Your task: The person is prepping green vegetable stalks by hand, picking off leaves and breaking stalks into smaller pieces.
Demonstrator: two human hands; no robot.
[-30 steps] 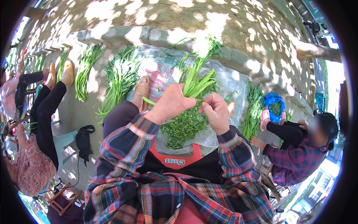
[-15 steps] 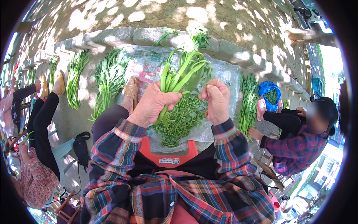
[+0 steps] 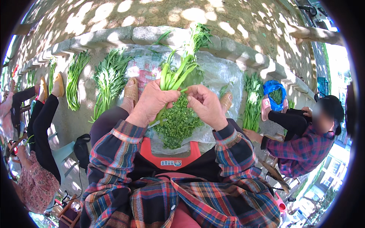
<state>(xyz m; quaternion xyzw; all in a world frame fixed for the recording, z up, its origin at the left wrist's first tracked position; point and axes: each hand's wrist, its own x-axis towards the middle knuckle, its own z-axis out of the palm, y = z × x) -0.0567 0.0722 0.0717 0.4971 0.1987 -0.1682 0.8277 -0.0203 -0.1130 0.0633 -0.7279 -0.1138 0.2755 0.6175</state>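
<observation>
A bunch of long green leafy stems (image 3: 181, 76) is gripped in my left hand (image 3: 152, 102), its pale stalks sticking up past the thumb and a leafy tip trailing towards the stone kerb. My right hand (image 3: 207, 105) meets it from the right, thumb and forefinger pinched on the end of one short green stem beside the left thumb. Under both hands lies a heap of small picked greens (image 3: 178, 131) on a clear plastic sheet (image 3: 232, 81). A loose leafy sprig (image 3: 224, 89) rests on the sheet near my right foot.
A red plastic stool (image 3: 171, 162) shows between my legs. More stem bundles lie left (image 3: 110, 78) and right (image 3: 253, 100). On the right sits a person in a plaid shirt (image 3: 300, 154) near a blue bag of greens (image 3: 273, 91). Others sit at left. A stone kerb (image 3: 125, 36) runs behind.
My right hand has moved left, from apart beside the bunch to pinching a stem at my left thumb. My left hand still grips the bunch, shifted slightly left.
</observation>
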